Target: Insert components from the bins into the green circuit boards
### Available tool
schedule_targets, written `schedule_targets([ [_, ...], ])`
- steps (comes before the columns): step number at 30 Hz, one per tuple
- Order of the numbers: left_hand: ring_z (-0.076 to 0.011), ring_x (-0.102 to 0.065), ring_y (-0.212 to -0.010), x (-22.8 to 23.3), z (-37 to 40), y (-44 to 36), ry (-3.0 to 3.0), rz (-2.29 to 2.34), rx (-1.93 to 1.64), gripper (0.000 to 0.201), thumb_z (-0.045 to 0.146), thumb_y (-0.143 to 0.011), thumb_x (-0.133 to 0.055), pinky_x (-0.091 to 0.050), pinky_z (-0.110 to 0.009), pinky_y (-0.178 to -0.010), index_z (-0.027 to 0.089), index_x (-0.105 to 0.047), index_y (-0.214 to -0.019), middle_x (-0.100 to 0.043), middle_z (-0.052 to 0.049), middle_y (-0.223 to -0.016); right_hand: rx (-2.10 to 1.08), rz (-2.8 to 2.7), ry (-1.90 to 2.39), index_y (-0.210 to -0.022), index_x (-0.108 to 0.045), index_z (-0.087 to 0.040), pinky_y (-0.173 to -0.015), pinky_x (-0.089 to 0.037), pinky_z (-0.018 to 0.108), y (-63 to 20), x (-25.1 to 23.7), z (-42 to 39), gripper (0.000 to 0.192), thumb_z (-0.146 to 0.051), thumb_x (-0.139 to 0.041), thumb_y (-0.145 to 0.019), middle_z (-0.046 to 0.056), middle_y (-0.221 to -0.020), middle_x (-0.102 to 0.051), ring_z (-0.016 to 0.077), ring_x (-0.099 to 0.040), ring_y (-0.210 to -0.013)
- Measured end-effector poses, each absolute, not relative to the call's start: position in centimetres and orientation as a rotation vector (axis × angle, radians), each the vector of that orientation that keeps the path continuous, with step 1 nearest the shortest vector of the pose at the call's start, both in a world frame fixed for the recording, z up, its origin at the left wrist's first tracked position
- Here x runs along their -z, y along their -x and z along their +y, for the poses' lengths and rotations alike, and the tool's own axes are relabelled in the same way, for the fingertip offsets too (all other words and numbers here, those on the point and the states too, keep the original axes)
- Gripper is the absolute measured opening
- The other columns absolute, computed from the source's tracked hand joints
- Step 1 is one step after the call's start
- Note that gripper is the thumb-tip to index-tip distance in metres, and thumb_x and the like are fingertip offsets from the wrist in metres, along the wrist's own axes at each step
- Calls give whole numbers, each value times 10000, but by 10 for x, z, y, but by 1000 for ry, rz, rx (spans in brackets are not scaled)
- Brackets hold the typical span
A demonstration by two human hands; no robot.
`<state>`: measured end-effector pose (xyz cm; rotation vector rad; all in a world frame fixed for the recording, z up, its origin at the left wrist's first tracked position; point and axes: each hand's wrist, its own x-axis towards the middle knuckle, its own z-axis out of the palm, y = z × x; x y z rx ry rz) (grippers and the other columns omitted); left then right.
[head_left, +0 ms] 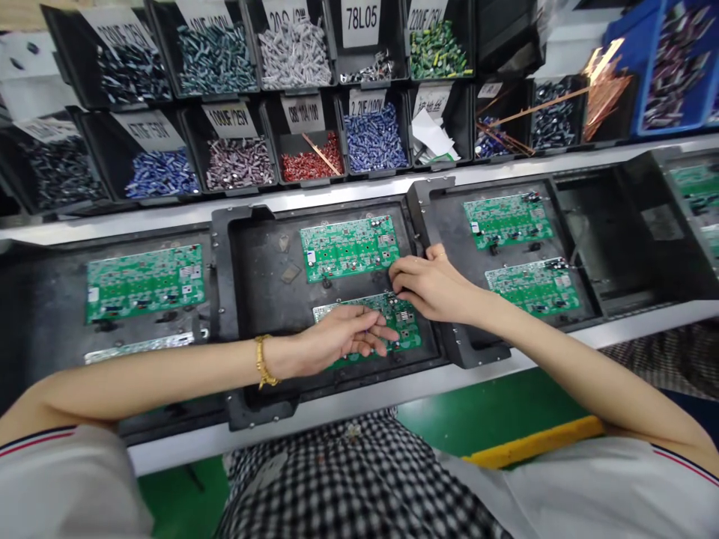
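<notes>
My left hand, palm turned partly up and fingers curled, hovers over the nearer green circuit board in the middle black tray. A small dark bluish bit shows by its fingertips, too small to name. My right hand is pinched at the top right corner of that same board; its fingertips hide whatever is between them. Just behind lies a second green circuit board, flat in the tray and close to my right fingers.
Labelled black bins of small parts stand in two rows behind, including blue capacitors, red capacitors and grey parts. Copper-coloured wires stick out at right. Neighbouring trays hold a left board and a right board.
</notes>
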<state>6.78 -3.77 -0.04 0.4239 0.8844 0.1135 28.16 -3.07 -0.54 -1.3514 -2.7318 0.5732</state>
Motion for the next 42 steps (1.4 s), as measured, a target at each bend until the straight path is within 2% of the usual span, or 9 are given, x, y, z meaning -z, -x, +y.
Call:
schedule_targets([
  [5, -62, -522, -615, 2, -29, -68, -519, 936, -197, 148, 187, -824, -649, -411, -187, -604, 80, -684, -919, -675, -110, -931, -509, -2722, 1363, -810, -592, -152, -710, -155, 328, -279, 5, -31, 145, -118, -453, -827, 38, -941, -633, 166, -541, -825],
  [7, -51, -478, -582, 2, -24, -69, -554, 925, -236, 196, 214, -810, -668, -365, -185, -551, 90, -696, -958, -668, -105, -931, -485, -2726, 1364, -822, -593, -151, -712, -159, 331, -280, 5, -32, 145, -116, -453, -830, 40, -944, -634, 177, -547, -845],
  [11, -37, -341, -515, 4, -19, -69, -571, 953, -255, 252, 305, -778, -705, -246, -189, -479, 77, -723, -885, -526, -9, -652, -460, -2790, 1332, -824, -590, -162, -698, -158, 330, -281, 5, -32, 173, -78, -439, -818, 37, -924, -641, 191, -544, -865],
  [13, -48, -377, -556, 4, -18, -69, -523, 948, -274, 215, 262, -789, -691, -289, -189, -521, 73, -726, -886, -493, -3, -652, -458, -2805, 1316, -830, -587, -171, -696, -157, 331, -282, 5, -32, 198, -60, -423, -818, 31, -915, -647, 188, -544, -870],
  [18, -56, -437, -608, 3, -18, -70, -482, 949, -302, 185, 109, -806, -628, -346, -195, -592, 85, -712, -969, -604, -50, -799, -500, -2757, 1330, -823, -589, -183, -704, -158, 337, -283, 6, -31, 211, -73, -408, -838, 10, -911, -661, 176, -555, -883],
  [23, -36, -407, -535, 4, -15, -71, -511, 974, -268, 135, 165, -799, -662, -297, -173, -493, 68, -698, -886, -629, -66, -792, -579, -2743, 1316, -793, -609, -183, -696, -153, 334, -283, 3, -31, 240, -60, -405, -824, 4, -897, -672, 168, -558, -868],
  [28, -19, -362, -475, 8, -15, -72, -484, 964, -269, 218, 265, -803, -681, -237, -165, -431, 54, -660, -756, -588, -50, -701, -518, -2738, 1361, -757, -626, -167, -708, -154, 340, -282, 5, -34, 245, -86, -413, -845, 28, -849, -673, 187, -568, -858],
  [37, -24, -401, -474, -3, -22, -83, -453, 962, -274, 252, 182, -883, -570, -291, -152, -455, 58, -631, -671, -582, -30, -649, -700, -2376, 1441, -891, -620, -170, -734, -207, 311, -265, -21, -50, 119, -206, -508, -876, 20, -926, -704, 143, -618, -804],
  [42, -83, -566, -664, -12, -21, -83, -347, 987, -267, 287, 101, -944, -400, -430, -190, -625, 45, -653, -818, -633, -90, -804, -561, -2457, 1459, -847, -622, -173, -725, -188, 323, -273, -18, -46, 128, -131, -502, -843, 10, -927, -701, 146, -618, -787],
])
